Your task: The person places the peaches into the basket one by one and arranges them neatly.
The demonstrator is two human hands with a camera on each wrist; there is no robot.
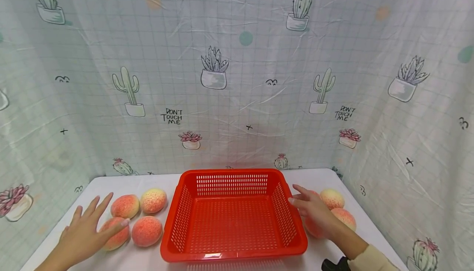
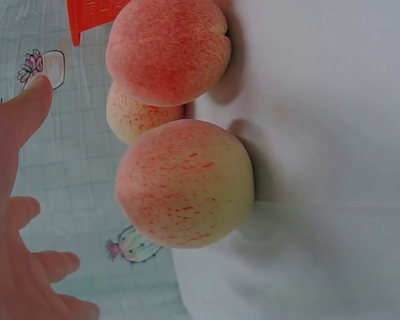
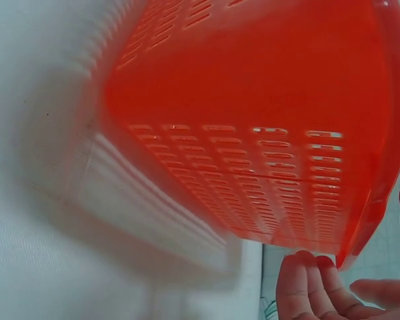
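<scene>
A red plastic basket (image 1: 233,221) with slotted walls stands in the middle of the white table, nothing inside it. Left of it lie several peaches, among them a deep pink peach (image 1: 147,231) and a yellowish peach (image 1: 153,200). My left hand (image 1: 82,233) hovers with spread fingers over the nearest left peach (image 1: 115,234), holding nothing; the left wrist view shows its fingers apart from a speckled peach (image 2: 185,183). On the other side, my right hand (image 1: 314,208) reaches to the basket's right rim, its fingertips right at the edge and its fingers extended.
More peaches, such as a pink-yellow peach (image 1: 344,218) and a paler peach (image 1: 332,199), lie to the right of the basket, partly behind the right hand. A cactus-print curtain (image 1: 237,110) surrounds the table (image 1: 311,176) at the back and sides.
</scene>
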